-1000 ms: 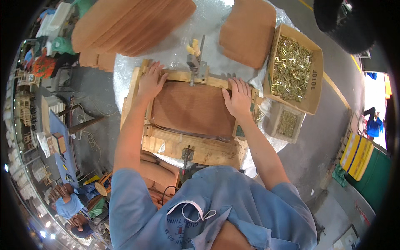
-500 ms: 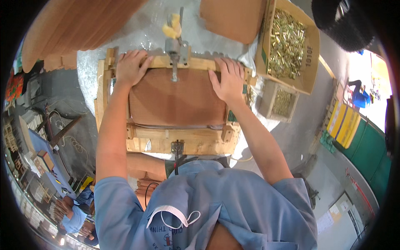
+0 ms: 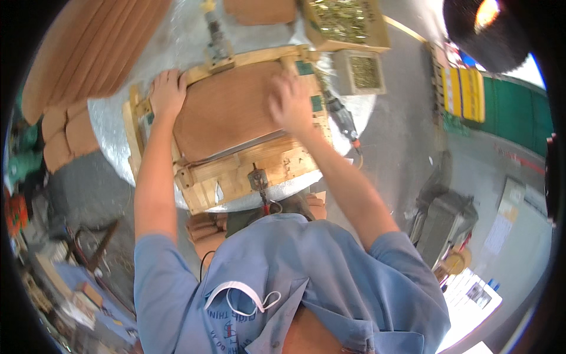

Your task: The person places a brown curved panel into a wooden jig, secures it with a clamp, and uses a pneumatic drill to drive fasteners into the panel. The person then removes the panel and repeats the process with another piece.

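A brown wooden panel [image 3: 233, 109] with a slightly curved surface lies inside a pale wooden frame jig [image 3: 247, 164]. My left hand [image 3: 167, 93] rests on the jig's far left corner, its fingers stretched out over the rail. My right hand [image 3: 290, 105] is above the panel's right part, blurred by motion, with the fingers apart and nothing visible in them. Whether it touches the panel I cannot tell. A metal clamp [image 3: 217, 46] with a yellow tip is mounted on the far rail. Another metal clamp [image 3: 257, 179] is fixed to the near rail.
A grey hand tool [image 3: 342, 118] with a hose lies right of the jig. Beyond it are a small box [image 3: 361, 72] and a cardboard box [image 3: 336, 44], both holding small metal pieces. Stacked brown panels [image 3: 97, 50] stand far left, on a plastic-covered round table [image 3: 112, 138].
The jig with its panel has turned counterclockwise in view. My right hand has left the far right corner and come over the panel. My left hand stays at the far left corner.
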Demonstrator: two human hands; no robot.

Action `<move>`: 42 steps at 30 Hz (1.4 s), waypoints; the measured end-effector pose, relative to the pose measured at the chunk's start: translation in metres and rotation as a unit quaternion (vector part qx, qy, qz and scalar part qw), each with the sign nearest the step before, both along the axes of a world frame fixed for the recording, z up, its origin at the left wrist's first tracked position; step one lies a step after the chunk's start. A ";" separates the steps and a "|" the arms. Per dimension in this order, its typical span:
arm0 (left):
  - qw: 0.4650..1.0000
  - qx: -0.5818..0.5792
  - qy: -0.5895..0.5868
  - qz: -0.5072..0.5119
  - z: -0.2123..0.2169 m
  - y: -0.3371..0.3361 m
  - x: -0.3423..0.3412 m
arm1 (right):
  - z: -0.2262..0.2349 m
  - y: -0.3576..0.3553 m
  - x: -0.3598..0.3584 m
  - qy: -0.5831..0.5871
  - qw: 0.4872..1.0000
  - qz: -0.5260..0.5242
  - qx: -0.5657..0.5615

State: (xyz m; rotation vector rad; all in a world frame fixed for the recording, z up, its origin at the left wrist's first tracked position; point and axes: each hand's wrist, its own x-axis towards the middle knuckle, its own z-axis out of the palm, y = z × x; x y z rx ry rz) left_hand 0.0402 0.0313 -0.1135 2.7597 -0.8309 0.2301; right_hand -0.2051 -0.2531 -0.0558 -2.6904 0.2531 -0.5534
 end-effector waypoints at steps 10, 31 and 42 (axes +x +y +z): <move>0.940 -0.156 0.053 -0.300 0.058 -0.009 -0.275 | 0.020 0.154 -0.269 0.278 0.868 -0.192 0.363; 0.937 0.087 0.218 -0.259 0.103 -0.032 -0.254 | -0.042 0.190 -0.266 0.379 0.833 -0.133 0.381; 0.939 0.012 0.200 -0.278 0.142 -0.032 -0.254 | -0.051 0.187 -0.269 0.370 0.847 -0.117 0.362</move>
